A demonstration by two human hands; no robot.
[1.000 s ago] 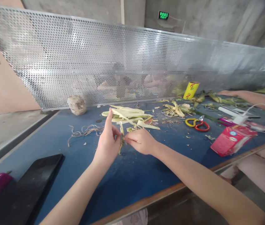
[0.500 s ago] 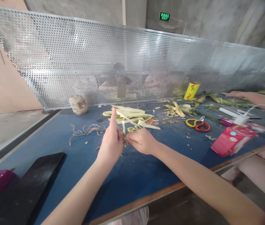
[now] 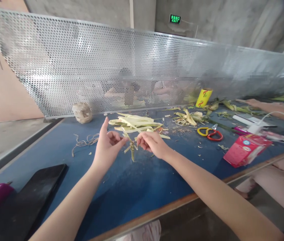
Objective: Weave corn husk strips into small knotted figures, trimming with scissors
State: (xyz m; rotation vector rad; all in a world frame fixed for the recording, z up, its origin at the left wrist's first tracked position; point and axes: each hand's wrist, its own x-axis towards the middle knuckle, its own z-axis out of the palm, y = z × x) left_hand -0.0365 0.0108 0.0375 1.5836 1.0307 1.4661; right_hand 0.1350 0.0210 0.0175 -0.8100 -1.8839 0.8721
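Observation:
My left hand [image 3: 108, 147] and my right hand [image 3: 152, 143] are raised a little above the blue table [image 3: 142, 180], close together. Both pinch a small knotted piece of green-yellow leaf strips [image 3: 131, 146] that hangs between them. My left index finger points up while thumb and other fingers pinch one end. My right fingers are curled on the other end. A pile of cut leaf strips [image 3: 134, 123] lies just behind the hands.
A ball of twine [image 3: 82, 112] and loose string [image 3: 85, 140] lie at the left back. Scissors [image 3: 210, 132], a pink carton [image 3: 247, 150], a yellow roll [image 3: 203, 97], a black phone [image 3: 28, 201]. Another person's arm [image 3: 272, 106] rests at the right. A perforated metal screen [image 3: 142, 67] borders the back.
Both hands have lifted slightly and moved apart, stretching the leaf piece between them. My left hand shifted left and opened up more.

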